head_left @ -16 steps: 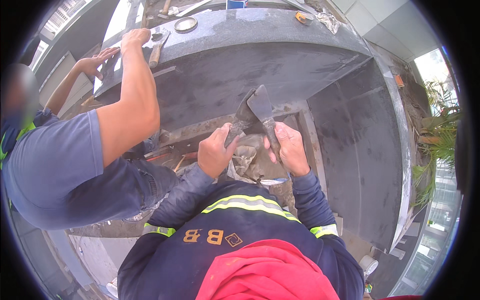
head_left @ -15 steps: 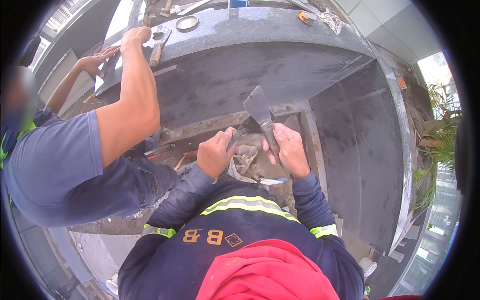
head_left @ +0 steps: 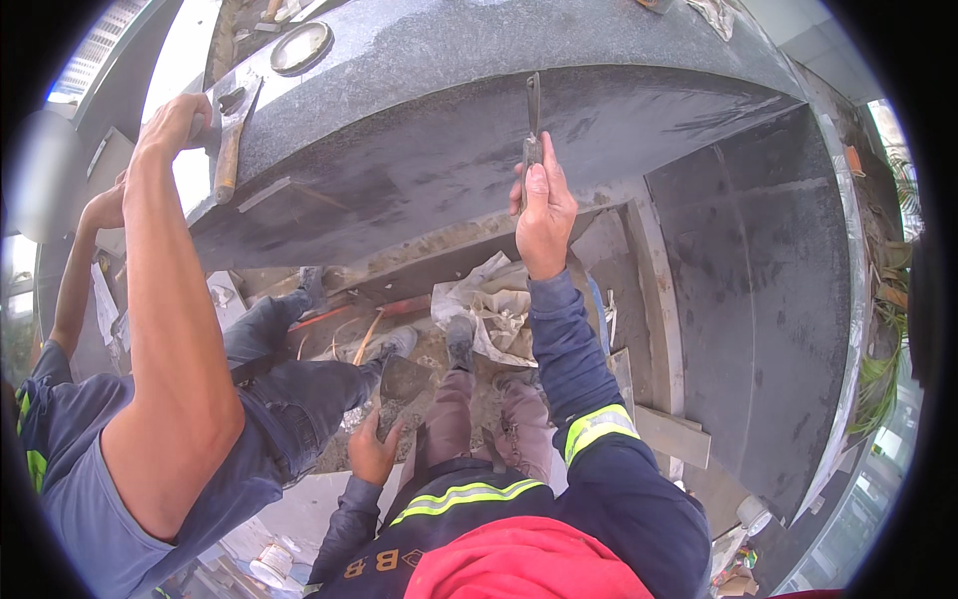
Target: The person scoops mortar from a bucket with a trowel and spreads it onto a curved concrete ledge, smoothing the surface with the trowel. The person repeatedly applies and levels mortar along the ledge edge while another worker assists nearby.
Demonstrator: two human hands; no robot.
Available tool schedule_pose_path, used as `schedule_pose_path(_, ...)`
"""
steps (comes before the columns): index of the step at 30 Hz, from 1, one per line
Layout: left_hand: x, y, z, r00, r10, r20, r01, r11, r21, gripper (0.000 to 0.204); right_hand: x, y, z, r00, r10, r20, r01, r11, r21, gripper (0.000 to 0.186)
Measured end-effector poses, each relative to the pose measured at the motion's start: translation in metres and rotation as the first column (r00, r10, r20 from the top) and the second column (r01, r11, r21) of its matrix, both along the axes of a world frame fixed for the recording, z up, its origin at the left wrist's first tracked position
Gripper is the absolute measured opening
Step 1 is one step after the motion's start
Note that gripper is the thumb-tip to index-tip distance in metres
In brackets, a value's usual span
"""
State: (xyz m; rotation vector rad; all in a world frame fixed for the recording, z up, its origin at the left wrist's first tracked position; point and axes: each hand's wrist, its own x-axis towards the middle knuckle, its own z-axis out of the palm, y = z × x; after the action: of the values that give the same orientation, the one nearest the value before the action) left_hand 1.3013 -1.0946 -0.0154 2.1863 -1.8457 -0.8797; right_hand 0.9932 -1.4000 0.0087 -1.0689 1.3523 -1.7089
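My right hand (head_left: 545, 222) is raised in front of a dark grey stone panel (head_left: 419, 150), closed around the handle of a putty knife (head_left: 533, 110). Its blade points away from me and shows nearly edge-on, close to the panel's face. Low on the left, beside my legs, my left hand (head_left: 372, 454) grips a second putty knife (head_left: 407, 379) with a wide, dark blade. Its handle is mostly hidden by the fingers.
A co-worker's arm (head_left: 180, 299) reaches over the slab top at left, beside a wooden-handled trowel (head_left: 229, 160) and a round lid (head_left: 300, 48). A crumpled whitish sack (head_left: 494, 309) lies below. Another dark panel (head_left: 758, 299) stands at right; a bucket (head_left: 271, 564) sits lower left.
My hands have moved apart: the right forward and up toward the panel with its putty knife, the left back and down with the other. The co-worker's arm has shifted left in the view.
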Motion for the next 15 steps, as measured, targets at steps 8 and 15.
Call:
schedule_pose_path(8, 0.018, 0.002, -0.019, 0.998, 0.018, -0.065, -0.018, 1.000, 0.005, 0.052, 0.020, -0.027, -0.040, 0.958, -0.159, -0.240, 0.136, 0.985, -0.110, 0.047)
schedule_pose_path(15, 0.023, -0.018, -0.018, 0.997, 0.019, -0.077, -0.017, 1.000, 0.021, 0.051, 0.042, -0.028, -0.036, 0.859, -0.233, -0.456, 0.161, 0.968, -0.190, 0.047)
